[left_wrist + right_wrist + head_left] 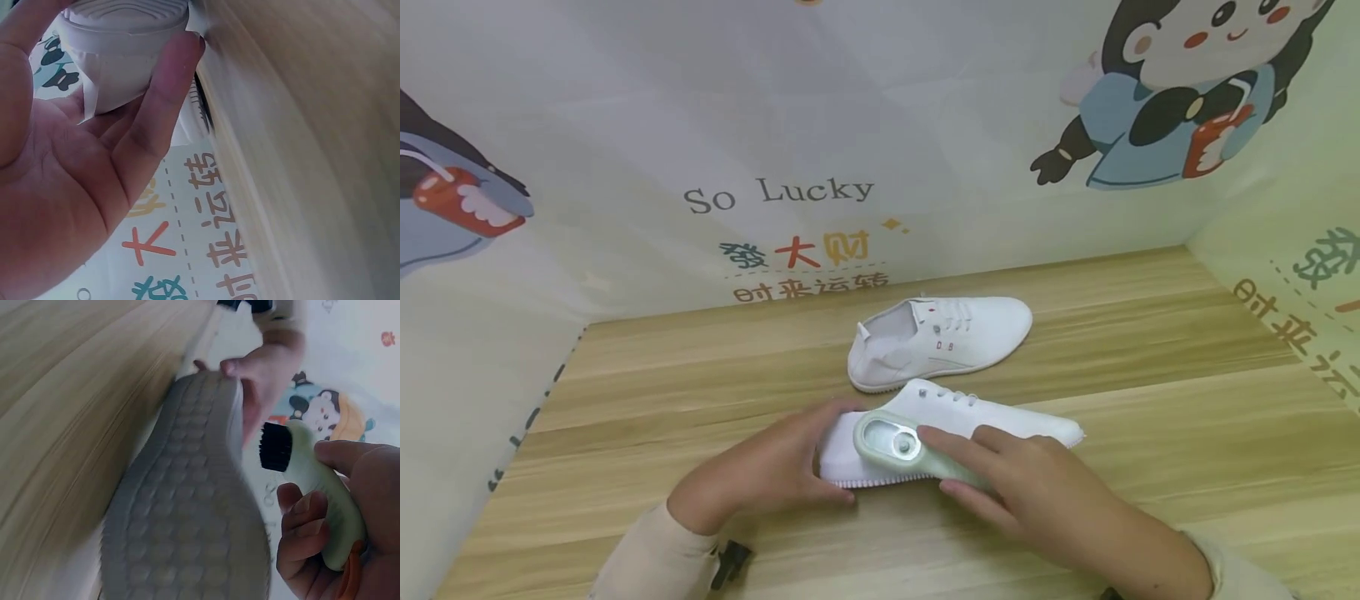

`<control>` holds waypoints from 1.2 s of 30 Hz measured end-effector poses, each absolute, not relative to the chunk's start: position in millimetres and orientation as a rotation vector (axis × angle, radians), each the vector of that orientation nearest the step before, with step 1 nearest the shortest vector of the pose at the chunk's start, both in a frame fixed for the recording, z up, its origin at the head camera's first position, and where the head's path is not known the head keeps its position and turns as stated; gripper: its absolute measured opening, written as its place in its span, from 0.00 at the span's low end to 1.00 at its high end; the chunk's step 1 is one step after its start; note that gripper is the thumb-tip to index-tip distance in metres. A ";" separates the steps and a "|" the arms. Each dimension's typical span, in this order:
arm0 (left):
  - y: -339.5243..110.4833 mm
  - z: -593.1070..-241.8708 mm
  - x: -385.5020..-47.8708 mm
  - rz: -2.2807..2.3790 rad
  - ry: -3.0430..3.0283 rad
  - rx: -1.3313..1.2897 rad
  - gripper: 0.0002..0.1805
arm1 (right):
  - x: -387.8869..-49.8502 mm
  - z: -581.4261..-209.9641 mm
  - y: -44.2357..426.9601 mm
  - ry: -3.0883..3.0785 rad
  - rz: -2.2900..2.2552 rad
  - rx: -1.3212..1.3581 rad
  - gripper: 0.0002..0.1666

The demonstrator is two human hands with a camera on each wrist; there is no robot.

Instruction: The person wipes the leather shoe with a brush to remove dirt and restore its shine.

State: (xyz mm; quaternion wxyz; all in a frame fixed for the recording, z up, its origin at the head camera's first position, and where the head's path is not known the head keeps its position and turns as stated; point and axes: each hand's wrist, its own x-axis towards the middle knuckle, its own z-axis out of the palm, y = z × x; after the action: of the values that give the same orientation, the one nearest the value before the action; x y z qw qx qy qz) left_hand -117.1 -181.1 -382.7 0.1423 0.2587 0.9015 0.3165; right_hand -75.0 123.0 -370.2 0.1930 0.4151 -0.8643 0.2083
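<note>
A white shoe lies on its side, its sole facing the person. The left hand grips the heel, fingers on one side and thumb on the other. In the right hand is a pale green brush, its handle held in curled fingers with the index finger stretched along its back. Black bristles show in the right wrist view, beside the shoe. The right hand holds the brush over the shoe's heel half; whether the bristles touch is unclear.
A second white shoe stands upright just behind the first, toe to the right. The wooden tabletop meets a printed cloth backdrop at the back and both sides. An orange cord loop hangs from the brush handle.
</note>
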 end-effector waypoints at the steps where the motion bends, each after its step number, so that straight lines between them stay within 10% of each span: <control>1: -181.7 -383.4 -117.3 0.923 2.589 0.738 0.48 | -74.9 -370.1 119.2 -2.413 0.582 1.181 0.24; 36: -185.8 -387.8 -118.6 0.841 2.592 0.720 0.43 | -69.6 -361.1 113.7 -2.675 0.447 1.041 0.38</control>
State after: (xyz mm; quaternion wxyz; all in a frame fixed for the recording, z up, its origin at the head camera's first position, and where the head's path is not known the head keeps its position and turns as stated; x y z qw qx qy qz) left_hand -118.6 -185.8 -387.8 0.1607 0.2521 0.9077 0.2945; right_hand -69.6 113.7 -361.1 0.1179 0.3557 -0.9145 0.1528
